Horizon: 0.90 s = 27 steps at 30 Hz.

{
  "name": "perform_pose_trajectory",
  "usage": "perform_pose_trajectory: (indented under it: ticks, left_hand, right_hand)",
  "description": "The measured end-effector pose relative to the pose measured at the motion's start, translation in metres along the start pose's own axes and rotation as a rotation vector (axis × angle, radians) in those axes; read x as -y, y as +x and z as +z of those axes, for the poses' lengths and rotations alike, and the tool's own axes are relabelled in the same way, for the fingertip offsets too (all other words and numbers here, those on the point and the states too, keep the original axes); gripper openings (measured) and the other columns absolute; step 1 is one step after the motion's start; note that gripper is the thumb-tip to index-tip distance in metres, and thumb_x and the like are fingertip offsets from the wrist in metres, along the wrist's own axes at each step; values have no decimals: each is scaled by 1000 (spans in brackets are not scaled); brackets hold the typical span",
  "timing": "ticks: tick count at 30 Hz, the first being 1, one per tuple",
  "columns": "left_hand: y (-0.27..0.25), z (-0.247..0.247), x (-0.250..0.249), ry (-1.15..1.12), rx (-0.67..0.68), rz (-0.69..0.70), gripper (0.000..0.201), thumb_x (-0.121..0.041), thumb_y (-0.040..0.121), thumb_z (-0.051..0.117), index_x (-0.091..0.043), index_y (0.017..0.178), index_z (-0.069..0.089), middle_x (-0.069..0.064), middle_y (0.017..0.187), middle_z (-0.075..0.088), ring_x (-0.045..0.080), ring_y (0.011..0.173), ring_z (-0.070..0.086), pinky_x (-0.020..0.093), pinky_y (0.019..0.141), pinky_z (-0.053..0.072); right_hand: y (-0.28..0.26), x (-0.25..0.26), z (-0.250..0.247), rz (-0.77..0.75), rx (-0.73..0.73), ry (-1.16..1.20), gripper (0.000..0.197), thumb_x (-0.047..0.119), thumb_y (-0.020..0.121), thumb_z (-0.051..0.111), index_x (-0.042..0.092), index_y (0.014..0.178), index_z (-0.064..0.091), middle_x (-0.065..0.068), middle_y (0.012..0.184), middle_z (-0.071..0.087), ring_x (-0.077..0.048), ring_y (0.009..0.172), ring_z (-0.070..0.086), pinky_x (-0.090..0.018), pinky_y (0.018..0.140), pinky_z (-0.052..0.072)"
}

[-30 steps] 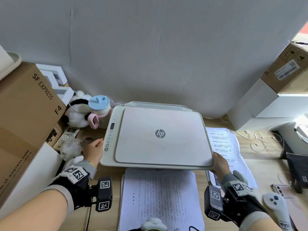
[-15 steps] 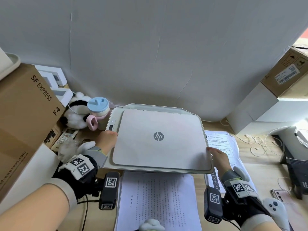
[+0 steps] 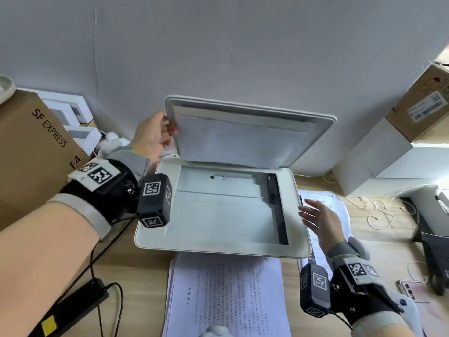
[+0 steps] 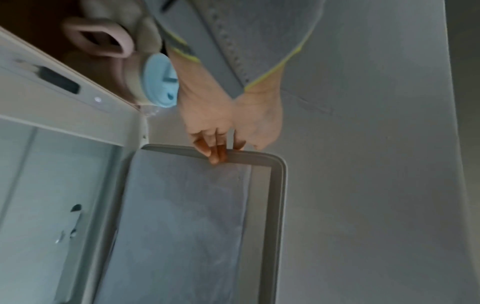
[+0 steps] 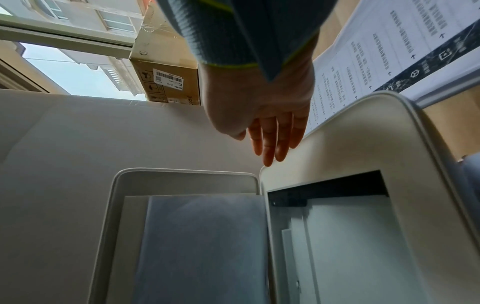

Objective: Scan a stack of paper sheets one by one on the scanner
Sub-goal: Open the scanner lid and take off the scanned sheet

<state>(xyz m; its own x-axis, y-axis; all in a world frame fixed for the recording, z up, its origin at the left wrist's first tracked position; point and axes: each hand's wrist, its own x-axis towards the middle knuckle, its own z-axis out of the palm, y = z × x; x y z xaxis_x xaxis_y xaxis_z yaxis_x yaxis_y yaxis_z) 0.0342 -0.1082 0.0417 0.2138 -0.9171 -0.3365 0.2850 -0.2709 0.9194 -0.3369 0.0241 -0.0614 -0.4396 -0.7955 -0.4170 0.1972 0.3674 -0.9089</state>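
Note:
The white scanner (image 3: 300, 222) sits on the wooden desk with its lid (image 3: 313, 132) raised towards the wall, and the glass bed (image 3: 218, 215) is exposed. My left hand (image 3: 155, 135) grips the lid's left edge; in the left wrist view its fingers (image 4: 215, 153) curl over the lid's rim (image 4: 279, 205). My right hand (image 3: 318, 220) hovers beside the scanner's right edge with straight fingers (image 5: 272, 144) and holds nothing. A stack of printed sheets (image 3: 226, 295) lies in front of the scanner. More printed sheets (image 3: 339, 203) lie under my right hand. I cannot tell whether a sheet lies on the glass.
A brown SF Express carton (image 3: 31, 147) stands at the left, and white and brown boxes (image 3: 379, 156) at the right. A blue-lidded cup (image 4: 158, 82) stands left of the scanner. A black power brick (image 3: 73, 305) with cable lies front left; loose cables (image 3: 379, 215) and a phone (image 3: 413, 290) lie right.
The lid was shut with both hands at its front corners; now it is swung up. My left hand rose with its left edge, and my right hand let go and hangs beside the scanner.

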Motion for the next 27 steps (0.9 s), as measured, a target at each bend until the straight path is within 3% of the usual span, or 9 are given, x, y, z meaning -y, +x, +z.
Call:
perform_pose_trajectory:
  ticks: [5, 8, 10, 12, 16, 19, 24, 25, 27]
  left_hand:
    - [23, 25, -4, 186, -111, 114, 28, -36, 97, 39, -22, 81, 56, -7, 74, 54, 6, 62, 46, 21, 52, 33]
    - [34, 34, -2, 248, -103, 126, 29, -33, 99, 36, -20, 117, 54, -10, 81, 52, 4, 64, 45, 20, 52, 32]
    - [40, 36, 0, 286, -69, 137, 31, -31, 99, 35, -23, 126, 47, -8, 87, 54, 4, 65, 46, 19, 53, 32]
    - [44, 37, 5, 311, -60, 146, 28, -28, 97, 39, -21, 125, 44, -3, 96, 57, 5, 65, 48, 19, 53, 33]
    - [47, 37, 20, 316, -158, 170, 55, -14, 88, 56, -7, 137, 32, 4, 105, 57, 10, 73, 55, 22, 63, 42]
    - [45, 36, 33, 364, -159, 150, 59, -5, 81, 60, -4, 134, 33, 4, 104, 59, 16, 84, 56, 28, 77, 44]
    - [35, 44, 44, 419, 32, 47, 47, 10, 80, 60, -7, 122, 45, 5, 80, 56, 11, 54, 57, 18, 40, 41]
    - [29, 45, 45, 414, 107, 12, 37, 11, 83, 57, -8, 114, 49, 6, 78, 56, 8, 47, 59, 16, 37, 42]
    - [15, 44, 49, 373, 241, -37, 20, 13, 87, 51, -5, 94, 58, 10, 77, 60, 8, 48, 64, 16, 47, 51]
  right_hand:
    - [4, 8, 12, 32, 83, -48, 22, 15, 96, 41, 14, 98, 63, -6, 79, 67, -19, 73, 62, -25, 69, 47]
    - [10, 11, 15, 42, 110, -71, 22, 14, 97, 41, 13, 100, 62, -6, 81, 67, -18, 74, 62, -25, 69, 47]
    - [13, 13, 16, 43, 121, -87, 24, 13, 97, 38, 13, 100, 62, -7, 82, 66, -19, 75, 61, -25, 69, 47]
    - [15, 13, 18, 46, 127, -100, 26, 12, 97, 37, 12, 102, 62, -8, 83, 66, -19, 76, 61, -26, 71, 47]
    - [20, 13, 21, 62, 126, -101, 25, 12, 98, 38, 11, 104, 62, -8, 84, 66, -19, 76, 61, -26, 71, 47]
    - [21, 10, 21, 73, 129, -96, 24, 12, 98, 38, 10, 105, 61, -9, 85, 66, -20, 76, 61, -27, 72, 46]
    - [18, 5, 20, 86, 133, -86, 25, 11, 98, 38, 11, 99, 63, -9, 84, 66, -20, 76, 61, -26, 71, 46]
    - [18, 4, 19, 89, 131, -81, 25, 12, 97, 39, 11, 98, 63, -10, 84, 66, -20, 76, 61, -26, 71, 46]
    - [17, 2, 16, 108, 117, -57, 23, 14, 96, 41, 10, 96, 64, -10, 84, 66, -21, 76, 61, -27, 72, 46]
